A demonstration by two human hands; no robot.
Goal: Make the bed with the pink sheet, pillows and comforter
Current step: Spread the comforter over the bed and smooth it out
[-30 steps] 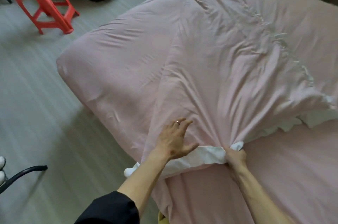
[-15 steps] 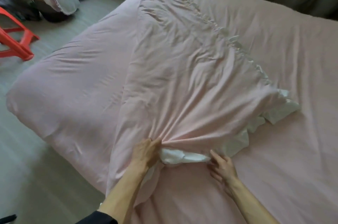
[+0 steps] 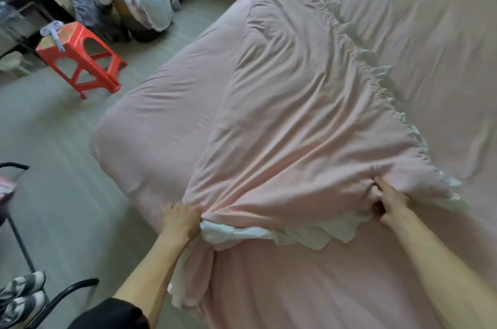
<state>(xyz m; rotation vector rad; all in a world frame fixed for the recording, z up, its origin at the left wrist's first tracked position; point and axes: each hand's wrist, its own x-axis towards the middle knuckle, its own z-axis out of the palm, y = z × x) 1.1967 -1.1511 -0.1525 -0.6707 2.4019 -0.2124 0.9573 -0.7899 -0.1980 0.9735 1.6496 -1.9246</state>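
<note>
The near edge of the wrinkled pink comforter with white ruffled trim (image 3: pixel 309 119) is being bunched tight in the left hand (image 3: pixel 180 220) and pinched by the right hand (image 3: pixel 390 201), spread diagonally over the pink-sheeted bed (image 3: pixel 435 41).

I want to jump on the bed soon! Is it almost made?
Not yet. Done: the pink sheet already covers the mattress. In hand: the left hand and right hand both grip the near edge of the comforter, which lies bunched and folded in the middle. Left: spreading it flat and adding pillows; none are on the bed.
</note>
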